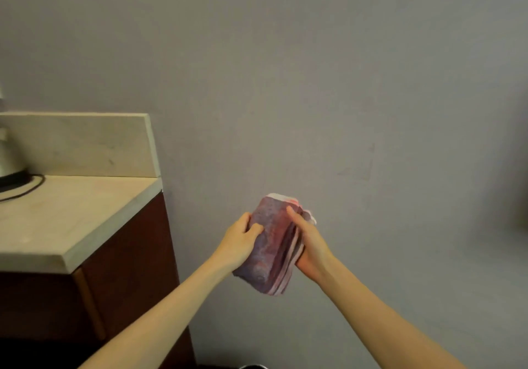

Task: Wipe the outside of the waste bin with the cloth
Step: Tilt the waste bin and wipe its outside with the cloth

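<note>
Grey-white sliver of a rounded rim (pixel 253 366) at the bottom edge, too little to identify. Bare forearms reaching up from the lower corners, converging mid-frame. Open air all round both hands; nothing close on the right side, cabinet corner near on the left.

Left hand (pixel 240 240) gripping the left edge of the cloth (pixel 270 250), thumb pressed on its front face, fingers curled behind. Right hand (pixel 311 244) clamped on the opposite edge, thumb over the front near the top, palm cupping the stacked folds. Cloth between the two hands, off every surface, long axis tilted with the top leaning right. Purple-pink terry, nubby, folded into a thick block; pale layered edges showing along the right side and the top.

Dark red-brown wooden cabinet (pixel 128 268) at left, flat-fronted. Pale stone countertop (pixel 71 220) above it, bevelled edge, matching upstand (pixel 80 142) behind. Metallic appliance (pixel 7 154) cut off at the left edge, black cord (pixel 31 190) looped beside it. Plain grey wall (pixel 300 68) beyond, smooth, faintly scuffed.
</note>
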`<action>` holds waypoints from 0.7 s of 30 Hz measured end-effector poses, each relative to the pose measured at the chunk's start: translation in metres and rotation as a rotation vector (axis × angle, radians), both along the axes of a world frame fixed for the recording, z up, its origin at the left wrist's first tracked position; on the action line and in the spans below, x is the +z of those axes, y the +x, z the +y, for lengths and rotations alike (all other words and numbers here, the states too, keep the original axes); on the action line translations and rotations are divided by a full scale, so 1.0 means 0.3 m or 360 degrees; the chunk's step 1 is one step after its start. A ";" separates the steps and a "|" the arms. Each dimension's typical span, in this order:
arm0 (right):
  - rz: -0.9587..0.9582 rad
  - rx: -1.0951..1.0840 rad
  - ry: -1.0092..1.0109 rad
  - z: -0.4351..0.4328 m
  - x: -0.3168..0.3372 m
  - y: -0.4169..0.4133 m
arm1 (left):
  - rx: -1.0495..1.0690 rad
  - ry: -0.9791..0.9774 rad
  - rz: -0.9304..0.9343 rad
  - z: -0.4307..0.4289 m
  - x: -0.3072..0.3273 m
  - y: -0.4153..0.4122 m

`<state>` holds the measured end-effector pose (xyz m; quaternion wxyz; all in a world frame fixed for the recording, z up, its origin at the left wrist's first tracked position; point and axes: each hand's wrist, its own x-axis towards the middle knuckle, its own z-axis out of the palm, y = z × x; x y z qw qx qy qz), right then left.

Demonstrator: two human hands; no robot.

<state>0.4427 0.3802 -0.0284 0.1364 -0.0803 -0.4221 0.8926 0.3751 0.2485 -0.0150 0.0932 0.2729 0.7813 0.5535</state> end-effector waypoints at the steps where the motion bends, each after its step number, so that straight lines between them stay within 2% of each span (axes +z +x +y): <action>1: -0.0030 -0.0056 0.0091 -0.011 -0.016 -0.003 | -0.0003 0.0005 -0.0004 -0.005 -0.024 -0.001; 4: -0.0133 -0.0178 0.0216 -0.039 -0.082 -0.012 | -0.0023 0.0034 -0.0116 -0.025 -0.092 -0.005; 10: -0.0354 -0.0182 0.0374 -0.077 -0.217 -0.059 | 0.0020 0.0168 -0.0358 -0.071 -0.223 -0.032; 16: -0.0468 -0.0390 0.0248 -0.129 -0.353 -0.136 | 0.0007 0.0152 -0.0453 -0.095 -0.360 -0.083; 21: -0.0392 -0.0434 0.0227 -0.148 -0.485 -0.182 | 0.0115 0.0270 -0.0574 -0.099 -0.500 -0.133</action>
